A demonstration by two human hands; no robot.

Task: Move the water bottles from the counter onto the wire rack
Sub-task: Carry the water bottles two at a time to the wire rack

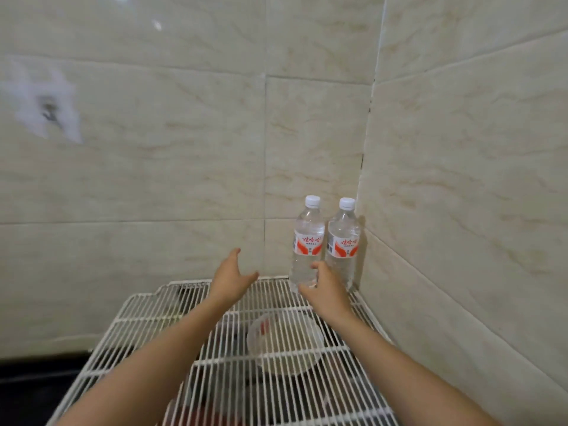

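Beige marble-look tiles [184, 167] covered both walls, which met in a corner at the right, and a white wire rack [147, 318] filled the lower part of the view. On the right hand [325, 290] the fingers were half curled with a narrow gap between thumb and fingers; the fingertips were at the lower part of the left water bottle [308, 241], but I could not tell if they touched it or gripped it. On the left hand [230, 281] the fingers were spread wide and held nothing, well left of the bottles. The right water bottle [342, 244] stood just beside the left one, in the wall corner. Both bottles were upright at the far right corner of the rack, with white caps and red-and-white labels. A clear bowl [284, 342] was visible through the wires, below both forearms.
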